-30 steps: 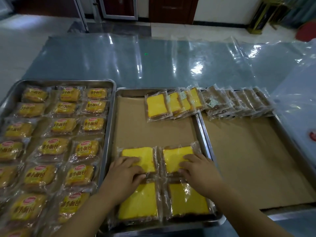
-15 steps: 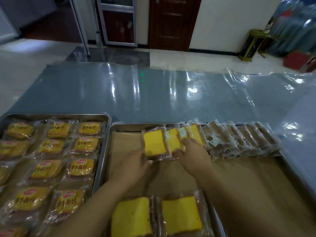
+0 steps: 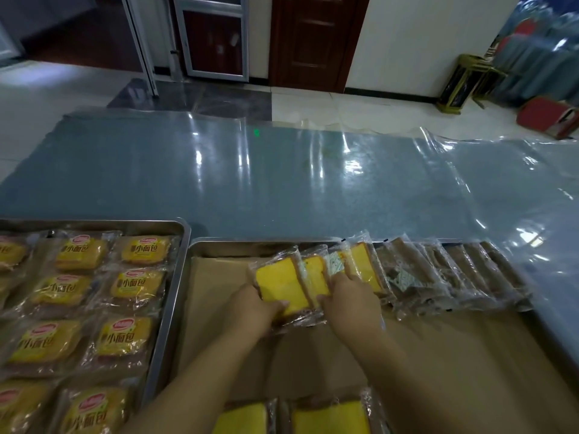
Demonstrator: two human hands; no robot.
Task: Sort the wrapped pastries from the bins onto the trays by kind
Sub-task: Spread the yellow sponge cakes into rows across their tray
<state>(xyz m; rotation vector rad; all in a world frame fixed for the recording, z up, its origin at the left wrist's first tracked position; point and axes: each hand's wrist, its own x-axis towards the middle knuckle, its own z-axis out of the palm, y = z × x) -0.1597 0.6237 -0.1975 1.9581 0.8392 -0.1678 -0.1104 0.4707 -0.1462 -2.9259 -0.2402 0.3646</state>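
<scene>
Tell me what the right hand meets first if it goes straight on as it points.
The right hand touches the leaning yellow packs; going on, it would press into those first, then probably the tray rim. Depth is unclear.

Metal trays: 3 — left tray, middle tray, right tray. Labelled bread packs, left side of frame: 10 visible, several cut by the frame edge. Yellow cake packs: 6 — 4 leaning in a row at centre, 2 at bottom edge. Brown packs, right of centre: about 6, overlapped, exact count unclear. Hands: 2 — left hand, right hand.
</scene>
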